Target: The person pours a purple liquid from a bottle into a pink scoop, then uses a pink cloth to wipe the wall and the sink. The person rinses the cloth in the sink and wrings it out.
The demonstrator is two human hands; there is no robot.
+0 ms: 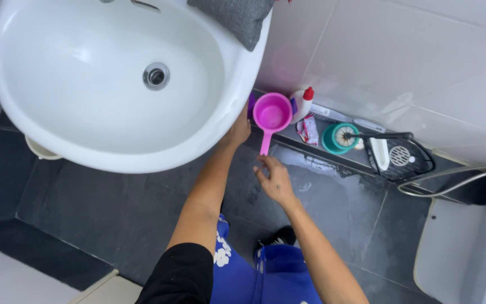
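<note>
The person looks down past a white washbasin [85, 84] to a dark grey tiled floor [113, 214]. A grey cloth [237, 17] hangs over the far right rim of the basin.

The left hand [238, 130] reaches forward under the right edge of the basin. It is just beside the pink water dipper [272, 112], on its left side. The basin rim hides most of its fingers, so I cannot tell if they are apart or closed, and I cannot tell if the hand touches the dipper.

The right hand [274, 179] is lower, near to the person, right below the end of the dipper's handle. Its fingers are loosely apart and a little bent, and they hold nothing. The fingertips are very close to the handle end, but they seem not to touch it.

The dipper stands upright at the foot of the white tiled wall [395, 62], with its round bowl open to the top and its handle pointing toward the person.

To the right of the dipper there is a white bottle with a red cap [304, 103], then a small pink packet [309, 130], then a toilet brush in a teal holder [337, 138], and a black wire rack [403, 157] with a round drain cover inside. The floor near the brush looks wet. The person wears blue trousers with white print [265, 276] and a black sleeve [178, 276].
</note>
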